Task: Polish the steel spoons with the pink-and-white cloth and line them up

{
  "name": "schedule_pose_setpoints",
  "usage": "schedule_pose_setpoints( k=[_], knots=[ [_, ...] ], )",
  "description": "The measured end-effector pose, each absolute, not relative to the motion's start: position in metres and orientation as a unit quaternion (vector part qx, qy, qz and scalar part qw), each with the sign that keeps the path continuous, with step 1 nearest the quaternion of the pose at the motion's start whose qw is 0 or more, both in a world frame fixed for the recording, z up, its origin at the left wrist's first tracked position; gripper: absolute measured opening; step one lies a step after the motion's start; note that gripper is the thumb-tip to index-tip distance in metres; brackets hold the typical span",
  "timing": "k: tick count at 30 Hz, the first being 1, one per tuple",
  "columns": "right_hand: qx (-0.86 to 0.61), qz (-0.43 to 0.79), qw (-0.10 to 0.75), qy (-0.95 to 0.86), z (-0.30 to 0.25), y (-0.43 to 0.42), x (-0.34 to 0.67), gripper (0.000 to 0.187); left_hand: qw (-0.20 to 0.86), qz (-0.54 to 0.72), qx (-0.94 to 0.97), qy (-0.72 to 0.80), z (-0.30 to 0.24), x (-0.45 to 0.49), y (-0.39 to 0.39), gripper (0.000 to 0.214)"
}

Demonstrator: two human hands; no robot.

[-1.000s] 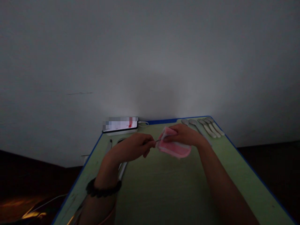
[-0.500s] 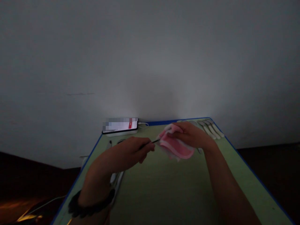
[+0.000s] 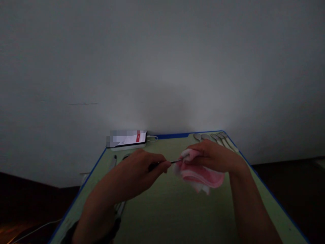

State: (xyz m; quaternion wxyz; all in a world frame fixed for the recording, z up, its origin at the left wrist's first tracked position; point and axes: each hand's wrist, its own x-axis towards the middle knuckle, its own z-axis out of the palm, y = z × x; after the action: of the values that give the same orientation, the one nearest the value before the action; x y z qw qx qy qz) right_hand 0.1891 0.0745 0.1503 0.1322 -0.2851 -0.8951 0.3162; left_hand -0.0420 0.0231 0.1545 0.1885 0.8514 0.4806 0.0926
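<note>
My left hand point(image 3: 149, 169) is closed around the dark handle of a thin piece of cutlery point(image 3: 175, 161), held level above the table. Its far end is wrapped in a pink and white cloth point(image 3: 203, 176), so I cannot tell its exact kind. My right hand point(image 3: 213, 156) pinches the cloth around that end, and the loose part hangs down below the fingers. Beyond the right hand lie several spoons point(image 3: 198, 137) and light-handled pieces of cutlery point(image 3: 224, 139), partly covered by the hand.
A lit phone point(image 3: 129, 139) rests on a white base at the table's back left, with a white cable point(image 3: 153, 138) plugged in. More cutlery point(image 3: 113, 162) lies along the left side, partly behind my left arm. The green table point(image 3: 172, 210) has blue edges and meets a grey wall.
My right hand and the cloth have moved right and down in view, uncovering spoon heads at the back. My left hand has dropped slightly; more of the thin metal shows between the hands.
</note>
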Motion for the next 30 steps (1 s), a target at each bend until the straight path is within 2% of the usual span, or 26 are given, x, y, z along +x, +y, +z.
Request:
schedule_pose_setpoints(
  k=[6, 10, 18, 25, 30],
  knots=[
    [-0.348, 0.273, 0.192, -0.876, 0.152, 0.069, 0.184, 0.015, 0.207, 0.106, 0.839, 0.492, 0.158, -0.046, 0.023, 0.035],
    [-0.442, 0.252, 0.261, -0.821, 0.15, 0.065, 0.18, 0.032, 0.215, 0.118, 0.834, 0.494, 0.157, -0.044, 0.026, 0.035],
    [-0.343, 0.326, 0.224, -0.852, 0.158, 0.059, 0.196, 0.03, 0.207, 0.118, 0.834, 0.498, 0.156, -0.047, 0.029, 0.036],
    [-0.384, 0.282, 0.215, -0.852, 0.151, 0.066, 0.191, 0.018, 0.178, 0.121, 0.851, 0.478, 0.158, -0.043, 0.024, 0.033],
    [-0.402, 0.273, 0.256, -0.835, 0.153, 0.064, 0.184, 0.024, 0.164, 0.136, 0.845, 0.491, 0.165, -0.041, 0.014, 0.034]
  ],
)
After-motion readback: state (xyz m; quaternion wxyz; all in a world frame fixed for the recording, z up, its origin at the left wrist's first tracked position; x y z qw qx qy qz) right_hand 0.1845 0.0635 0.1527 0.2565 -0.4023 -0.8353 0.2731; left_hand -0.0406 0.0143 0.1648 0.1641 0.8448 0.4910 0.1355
